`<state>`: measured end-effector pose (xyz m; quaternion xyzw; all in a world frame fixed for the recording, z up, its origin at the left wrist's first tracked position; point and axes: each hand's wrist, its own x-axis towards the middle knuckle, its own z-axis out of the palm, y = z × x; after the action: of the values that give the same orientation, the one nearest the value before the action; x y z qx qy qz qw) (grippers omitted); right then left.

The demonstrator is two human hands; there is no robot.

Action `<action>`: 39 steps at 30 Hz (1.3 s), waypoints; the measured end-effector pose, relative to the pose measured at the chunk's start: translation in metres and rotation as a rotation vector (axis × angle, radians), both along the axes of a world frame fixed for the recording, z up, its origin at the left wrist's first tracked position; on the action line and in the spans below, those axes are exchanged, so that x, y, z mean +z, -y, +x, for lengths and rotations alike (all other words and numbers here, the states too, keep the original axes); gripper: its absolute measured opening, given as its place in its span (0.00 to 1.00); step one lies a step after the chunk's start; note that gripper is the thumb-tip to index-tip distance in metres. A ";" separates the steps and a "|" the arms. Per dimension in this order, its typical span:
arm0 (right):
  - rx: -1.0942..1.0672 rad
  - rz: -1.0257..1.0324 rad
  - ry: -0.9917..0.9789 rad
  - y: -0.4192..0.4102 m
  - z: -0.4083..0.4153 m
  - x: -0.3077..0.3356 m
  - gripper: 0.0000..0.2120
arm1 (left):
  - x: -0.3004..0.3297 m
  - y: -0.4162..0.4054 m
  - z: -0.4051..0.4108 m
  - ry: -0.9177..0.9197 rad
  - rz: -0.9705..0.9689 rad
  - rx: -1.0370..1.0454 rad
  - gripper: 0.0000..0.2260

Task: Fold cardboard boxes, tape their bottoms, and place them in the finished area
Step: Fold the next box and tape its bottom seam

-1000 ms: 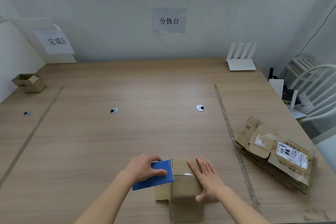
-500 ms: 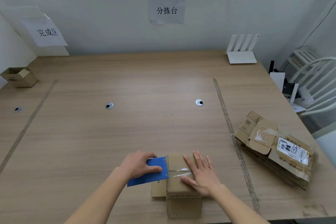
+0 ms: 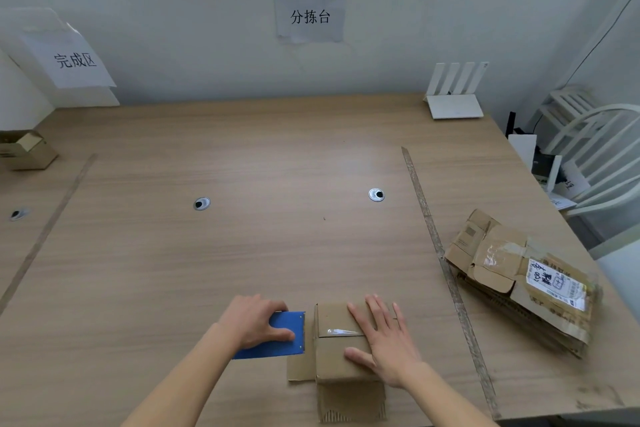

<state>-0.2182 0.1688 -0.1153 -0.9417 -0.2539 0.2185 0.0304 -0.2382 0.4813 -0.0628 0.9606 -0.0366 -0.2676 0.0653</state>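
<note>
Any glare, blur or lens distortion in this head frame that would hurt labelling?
Head view: even, soft light; one small glare streak on the tape across the box; wide-angle bowing bends the table edges; the left hand on the blue tape dispenser and the flat right hand are sharp.

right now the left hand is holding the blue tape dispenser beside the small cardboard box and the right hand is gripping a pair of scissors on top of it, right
Not quite. The head view shows no scissors: the right hand lies flat, fingers straight, pressing on top of the small brown cardboard box. The rest holds: the left hand holds the blue tape dispenser beside the box.
</note>
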 end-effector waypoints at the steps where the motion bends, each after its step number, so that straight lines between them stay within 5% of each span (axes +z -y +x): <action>1: -0.002 0.001 -0.001 0.000 0.000 0.000 0.40 | -0.005 0.004 -0.001 0.010 0.012 -0.010 0.29; 7: 0.005 0.008 -0.006 0.002 -0.001 -0.006 0.41 | -0.033 0.024 -0.002 0.094 0.141 -0.104 0.22; 15: 0.000 0.002 0.002 0.001 0.000 -0.009 0.40 | -0.056 -0.001 -0.023 0.191 -0.001 0.165 0.23; 29: -0.021 -0.001 0.036 0.000 -0.001 -0.017 0.39 | -0.097 -0.017 -0.044 0.114 0.078 0.288 0.31; 32: -0.014 -0.016 0.038 0.001 -0.001 -0.015 0.39 | -0.094 -0.008 -0.046 0.211 0.118 0.309 0.33; 35: -0.021 -0.006 0.037 0.000 -0.001 -0.013 0.39 | -0.083 0.018 -0.047 0.515 -0.014 0.312 0.23; 37: -0.023 0.001 0.039 -0.001 -0.001 -0.012 0.39 | -0.071 0.046 -0.044 0.505 -0.253 0.407 0.14; 39: -0.026 0.002 0.038 -0.001 -0.002 -0.011 0.39 | -0.065 0.076 -0.042 0.352 -0.375 0.521 0.17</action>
<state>-0.2204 0.1699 -0.1263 -0.9489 -0.2424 0.1999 0.0296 -0.2801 0.4057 -0.1281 0.9404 0.1502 -0.0614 0.2988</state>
